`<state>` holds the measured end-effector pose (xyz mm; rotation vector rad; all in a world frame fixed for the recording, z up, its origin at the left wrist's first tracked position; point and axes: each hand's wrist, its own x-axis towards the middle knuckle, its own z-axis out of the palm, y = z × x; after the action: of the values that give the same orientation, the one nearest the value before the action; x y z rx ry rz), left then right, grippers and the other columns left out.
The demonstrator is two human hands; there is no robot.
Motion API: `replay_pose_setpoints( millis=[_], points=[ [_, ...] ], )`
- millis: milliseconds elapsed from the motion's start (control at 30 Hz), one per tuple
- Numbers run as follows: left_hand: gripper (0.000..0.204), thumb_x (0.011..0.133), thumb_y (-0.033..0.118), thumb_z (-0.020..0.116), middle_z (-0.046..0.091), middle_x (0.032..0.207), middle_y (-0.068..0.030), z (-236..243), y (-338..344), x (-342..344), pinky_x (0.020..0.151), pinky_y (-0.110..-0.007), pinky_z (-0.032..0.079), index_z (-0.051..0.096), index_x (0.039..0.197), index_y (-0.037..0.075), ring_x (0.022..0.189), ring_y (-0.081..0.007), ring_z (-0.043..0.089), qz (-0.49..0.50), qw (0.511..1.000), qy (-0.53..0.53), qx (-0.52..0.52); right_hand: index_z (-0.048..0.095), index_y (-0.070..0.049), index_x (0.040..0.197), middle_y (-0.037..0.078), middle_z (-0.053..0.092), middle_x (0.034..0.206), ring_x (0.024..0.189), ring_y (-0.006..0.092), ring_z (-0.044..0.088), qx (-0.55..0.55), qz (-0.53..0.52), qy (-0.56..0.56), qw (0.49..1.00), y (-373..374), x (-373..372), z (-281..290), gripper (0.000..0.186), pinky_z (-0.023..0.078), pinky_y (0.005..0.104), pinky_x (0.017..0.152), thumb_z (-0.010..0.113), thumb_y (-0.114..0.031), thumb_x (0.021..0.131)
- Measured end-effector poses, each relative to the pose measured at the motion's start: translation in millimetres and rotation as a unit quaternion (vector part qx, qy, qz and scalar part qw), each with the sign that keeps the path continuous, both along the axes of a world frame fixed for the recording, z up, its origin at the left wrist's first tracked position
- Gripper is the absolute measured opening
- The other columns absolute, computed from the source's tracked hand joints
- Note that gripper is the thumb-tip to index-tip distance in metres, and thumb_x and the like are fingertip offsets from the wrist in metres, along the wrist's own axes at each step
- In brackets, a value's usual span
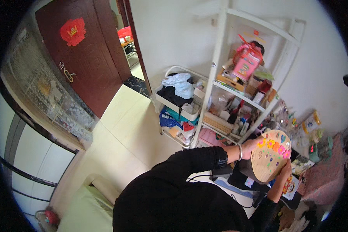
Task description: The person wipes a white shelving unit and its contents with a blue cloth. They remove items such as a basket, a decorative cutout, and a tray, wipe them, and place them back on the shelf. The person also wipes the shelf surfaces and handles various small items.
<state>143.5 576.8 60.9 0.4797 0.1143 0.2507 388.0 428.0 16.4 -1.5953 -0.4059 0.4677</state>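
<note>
Between my hands is a tan oval board (267, 165) with a row of yellow, orange and pink flowers and small leaf shapes on its face. My left hand (250, 147), with a silver bangle at the wrist, grips its left edge. At its lower right edge my right hand (284, 173) is closed on the rim. The board is tilted, its decorated face turned up toward me. Parts of the fingers of both hands are hidden by it.
Beyond the board, a cluttered table holds a teal device (314, 151) with red digits and a white can (310, 121). A white shelf rack (210, 87) and a cart (189, 113) with clothes stand ahead. A brown door (83, 58) is at the far left.
</note>
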Motion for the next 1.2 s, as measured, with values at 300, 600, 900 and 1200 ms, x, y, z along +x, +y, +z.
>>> replay_pose_setpoints(
  millis=[300,600,900,1200],
  points=[
    [0.053,0.095,0.046,0.037,0.050,0.131,-0.0102,14.7,46.3,-155.3,0.098,-0.040,0.041,0.043,0.130,0.007,0.114,-0.0217,0.053,0.032,0.999,0.007,-0.008,0.054,0.003,0.113,0.013,0.061,0.101,0.085,0.0245,0.059,-0.012,0.016,-0.180,0.984,68.5,-155.5,40.5,0.041,0.045,0.0338,0.075,0.047,-0.031,0.093],
    [0.053,0.095,0.046,0.038,0.054,0.125,-0.0117,33.2,96.9,-312.5,0.095,-0.042,0.043,0.046,0.126,0.005,0.109,-0.0230,0.056,0.109,0.992,0.034,0.045,0.052,0.005,0.120,0.016,0.061,0.108,0.092,0.0258,0.059,0.032,0.114,-0.184,0.976,151.6,-304.9,56.0,0.053,0.047,0.0336,0.078,0.044,-0.041,0.095],
    [0.065,0.087,0.059,0.041,0.050,0.131,-0.0095,70.0,88.2,-365.5,0.099,-0.047,0.039,0.047,0.131,0.011,0.116,-0.0263,0.052,0.022,0.998,-0.036,-0.039,0.057,-0.001,0.117,0.008,0.063,0.105,0.091,0.0196,0.060,0.156,0.196,0.187,0.950,162.7,-363.7,96.9,0.037,0.050,0.0332,0.077,0.053,-0.028,0.092],
    [0.050,0.089,0.042,0.054,0.059,0.117,-0.0095,59.5,51.6,-219.6,0.084,-0.039,0.051,0.048,0.124,0.006,0.101,-0.0221,0.060,0.111,0.979,0.115,0.130,0.061,-0.001,0.091,0.007,0.065,0.080,0.063,0.0160,0.061,0.221,0.047,0.268,0.937,68.1,-261.3,84.4,0.032,0.050,0.0293,0.057,0.053,-0.031,0.092]
  ],
)
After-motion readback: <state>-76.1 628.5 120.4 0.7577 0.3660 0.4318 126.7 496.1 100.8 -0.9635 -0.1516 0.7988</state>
